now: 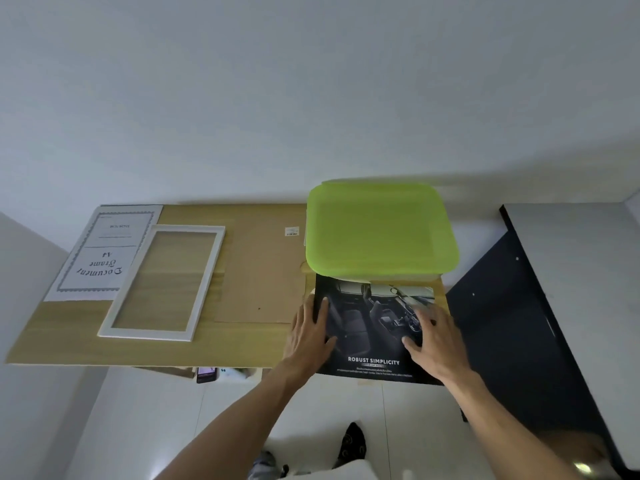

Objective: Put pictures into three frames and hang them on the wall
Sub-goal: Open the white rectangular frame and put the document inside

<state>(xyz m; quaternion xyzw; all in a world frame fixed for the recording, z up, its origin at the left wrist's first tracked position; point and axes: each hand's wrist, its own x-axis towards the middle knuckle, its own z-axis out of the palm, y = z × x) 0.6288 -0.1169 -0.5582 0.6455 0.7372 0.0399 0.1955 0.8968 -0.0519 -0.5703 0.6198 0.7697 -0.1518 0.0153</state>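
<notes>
A dark car-interior picture (367, 327) reading "ROBUST SIMPLICITY" lies at the table's front right, its near edge hanging over the table edge. My left hand (310, 332) rests flat on its left edge, fingers spread. My right hand (433, 337) presses flat on its right half. A white empty frame (162, 282) lies to the left. Its brown backing board (263, 271) sits mid-table. A "Document Frame" insert sheet (100, 251) lies at the far left, partly under the frame.
A container with a lime-green lid (381, 230) stands just behind the picture, overlapping its far edge. The wooden table (225, 344) meets a white wall behind. A dark panel (512, 323) leans at the right. A phone (206, 374) sits below the table edge.
</notes>
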